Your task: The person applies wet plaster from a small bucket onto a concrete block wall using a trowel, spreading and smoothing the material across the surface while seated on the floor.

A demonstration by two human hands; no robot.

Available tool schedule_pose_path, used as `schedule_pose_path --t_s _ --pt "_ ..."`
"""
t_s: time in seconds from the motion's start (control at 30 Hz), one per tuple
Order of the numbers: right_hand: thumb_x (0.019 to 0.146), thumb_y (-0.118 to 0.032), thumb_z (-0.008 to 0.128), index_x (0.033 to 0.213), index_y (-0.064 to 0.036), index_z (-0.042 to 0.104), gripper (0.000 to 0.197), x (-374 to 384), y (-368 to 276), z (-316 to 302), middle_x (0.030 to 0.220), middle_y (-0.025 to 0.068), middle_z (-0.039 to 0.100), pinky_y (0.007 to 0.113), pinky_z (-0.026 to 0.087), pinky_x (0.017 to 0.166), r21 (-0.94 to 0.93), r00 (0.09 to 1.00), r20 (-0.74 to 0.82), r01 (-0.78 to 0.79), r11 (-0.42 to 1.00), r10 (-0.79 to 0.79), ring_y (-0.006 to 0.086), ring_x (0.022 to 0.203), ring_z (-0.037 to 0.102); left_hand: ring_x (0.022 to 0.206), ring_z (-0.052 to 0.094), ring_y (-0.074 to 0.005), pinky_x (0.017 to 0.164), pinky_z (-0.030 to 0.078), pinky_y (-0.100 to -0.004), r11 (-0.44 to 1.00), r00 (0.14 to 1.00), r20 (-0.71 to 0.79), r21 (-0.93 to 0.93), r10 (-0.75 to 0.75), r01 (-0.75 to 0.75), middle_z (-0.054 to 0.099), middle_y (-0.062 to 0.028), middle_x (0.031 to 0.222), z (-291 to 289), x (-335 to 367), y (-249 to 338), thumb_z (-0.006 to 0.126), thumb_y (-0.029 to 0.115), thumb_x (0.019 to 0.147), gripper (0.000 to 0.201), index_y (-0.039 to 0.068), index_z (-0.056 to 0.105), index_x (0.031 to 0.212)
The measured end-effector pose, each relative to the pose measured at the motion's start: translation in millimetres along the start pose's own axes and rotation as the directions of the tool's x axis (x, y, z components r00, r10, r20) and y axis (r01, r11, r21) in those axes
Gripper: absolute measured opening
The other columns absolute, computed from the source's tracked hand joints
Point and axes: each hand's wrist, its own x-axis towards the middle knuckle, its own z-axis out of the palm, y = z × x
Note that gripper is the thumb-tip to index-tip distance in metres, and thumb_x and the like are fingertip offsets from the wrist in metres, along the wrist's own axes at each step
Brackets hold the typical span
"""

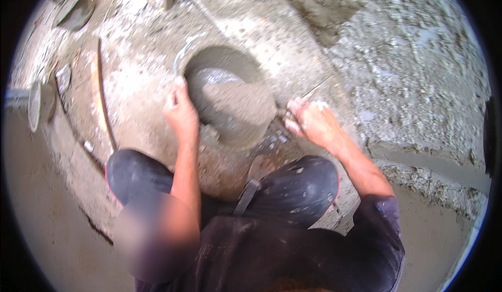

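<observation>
A round bucket (227, 56) with wet grey mortar (213, 76) in it stands on the ground in front of my knees. My left hand (181, 110) is closed on the left side of its rim. My right hand (312, 120) is closed around the handle of a trowel, just beyond the bucket's right side. The trowel's blade (243, 101) reaches over the mortar inside the bucket and is coated in grey. The handle is mostly hidden by my fingers.
Rough wet cement (413, 72) spreads along the right, with a darker mound (316, 4) at the far side. A thin curved strip (102, 96) lies to the left. Beyond it are a small bucket (41, 105) and a dark tub (76, 8).
</observation>
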Motion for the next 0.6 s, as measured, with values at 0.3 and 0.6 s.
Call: schedule_pose_path --t_s 0.3,0.6 --pt "0.089 -0.017 0.065 0.100 -0.0038 0.069 0.018 -21.3 109.9 -173.7 0.071 0.0063 0.066 0.023 0.051 0.044 0.618 0.902 0.307 -0.431 0.658 0.303 0.0095 0.053 0.061 0.074 0.046 -0.0144 0.069 0.042 -0.0336 0.999 0.998 -0.042 -0.019 0.048 -0.049 0.058 -0.0063 0.077 9.7 -4.5 23.4 0.058 0.037 0.098 0.049 -0.010 0.064 0.091" --pt "0.093 -0.024 0.060 0.098 0.0007 0.065 0.025 -58.3 69.4 -275.7 0.073 0.0041 0.058 0.027 0.043 0.050 0.270 0.762 -0.371 -0.458 0.847 0.531 0.0083 0.062 0.052 0.075 0.049 -0.0146 0.070 0.044 -0.0340 1.000 0.999 -0.053 -0.001 -0.001 0.001 0.060 -0.0082 0.078 0.4 -0.6 24.0 0.059 0.037 0.097 0.048 -0.010 0.064 0.092"
